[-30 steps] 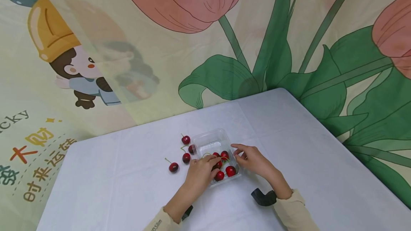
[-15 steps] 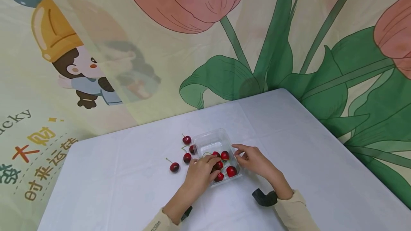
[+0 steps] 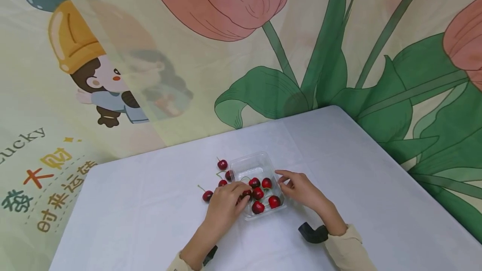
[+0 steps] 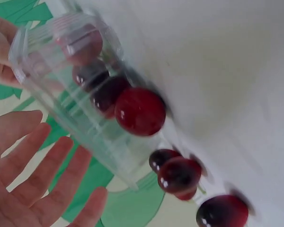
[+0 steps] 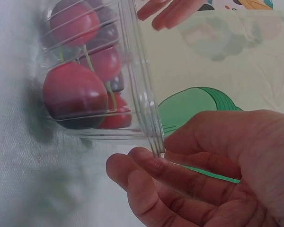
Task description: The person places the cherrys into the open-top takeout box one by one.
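Observation:
A clear plastic container (image 3: 248, 165) lies on the white table with several red cherries (image 3: 274, 201) gathered in its nearer part. My left hand (image 3: 225, 204) is over the container's left side, covering part of it in the head view. Its fingers (image 4: 33, 179) are spread and hold nothing in the left wrist view. At the container's right edge, my right hand (image 3: 299, 189) pinches the rim (image 5: 154, 137) between thumb and fingers. Green stems show among the cherries inside.
Left of the container, several loose cherries lie on the table, among them a far one (image 3: 222, 164) and a stemmed one (image 3: 207, 196) near my left hand. A fabric backdrop (image 3: 180, 124) with printed tulips hangs behind the table's far edge (image 3: 263, 123).
My left hand has drawn back left from above the cherries, leaving more of them in view and partly covering one loose cherry. The right hand stays at the rim.

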The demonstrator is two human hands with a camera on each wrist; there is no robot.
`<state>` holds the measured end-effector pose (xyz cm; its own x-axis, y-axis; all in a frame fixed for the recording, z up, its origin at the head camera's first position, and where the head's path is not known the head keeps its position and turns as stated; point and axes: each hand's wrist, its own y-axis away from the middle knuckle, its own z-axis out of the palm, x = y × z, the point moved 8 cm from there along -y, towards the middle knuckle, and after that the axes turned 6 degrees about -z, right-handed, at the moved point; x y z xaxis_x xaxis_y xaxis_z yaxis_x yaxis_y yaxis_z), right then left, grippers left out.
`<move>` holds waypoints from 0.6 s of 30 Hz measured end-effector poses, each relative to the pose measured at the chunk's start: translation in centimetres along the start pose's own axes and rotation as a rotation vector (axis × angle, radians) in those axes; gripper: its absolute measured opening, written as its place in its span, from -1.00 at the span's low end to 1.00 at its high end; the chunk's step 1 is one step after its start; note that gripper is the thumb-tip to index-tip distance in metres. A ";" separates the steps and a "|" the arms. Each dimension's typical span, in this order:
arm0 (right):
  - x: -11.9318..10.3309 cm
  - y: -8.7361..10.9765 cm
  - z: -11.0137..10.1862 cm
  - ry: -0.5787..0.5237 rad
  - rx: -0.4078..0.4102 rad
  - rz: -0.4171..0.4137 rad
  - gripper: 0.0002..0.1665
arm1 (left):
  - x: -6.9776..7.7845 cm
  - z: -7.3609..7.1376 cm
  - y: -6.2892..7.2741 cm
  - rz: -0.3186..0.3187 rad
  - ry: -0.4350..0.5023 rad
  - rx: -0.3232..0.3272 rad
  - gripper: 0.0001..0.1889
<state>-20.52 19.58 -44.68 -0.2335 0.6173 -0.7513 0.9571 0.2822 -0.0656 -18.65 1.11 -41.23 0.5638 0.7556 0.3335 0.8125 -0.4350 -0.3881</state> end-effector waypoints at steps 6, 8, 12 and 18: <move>0.1 0.0 0.0 0.006 0.001 -0.005 -0.52 | -2.1 -1.8 0.8 -0.068 -0.031 0.060 -0.77; 0.1 0.0 0.1 0.006 0.000 -0.002 -0.52 | -3.2 -2.3 1.1 -0.103 -0.052 0.066 -0.76; 0.1 0.0 0.1 0.005 -0.002 0.001 -0.53 | -5.5 -3.1 1.9 -0.167 -0.077 0.065 -0.77; 0.1 0.0 0.0 0.002 -0.007 0.003 -0.52 | -8.2 -3.2 2.9 -0.273 -0.114 0.000 -0.72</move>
<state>-20.51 19.63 -44.71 -0.2310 0.6198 -0.7500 0.9567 0.2852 -0.0590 -20.43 -7.93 -42.36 0.3036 0.8951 0.3266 0.9320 -0.2078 -0.2970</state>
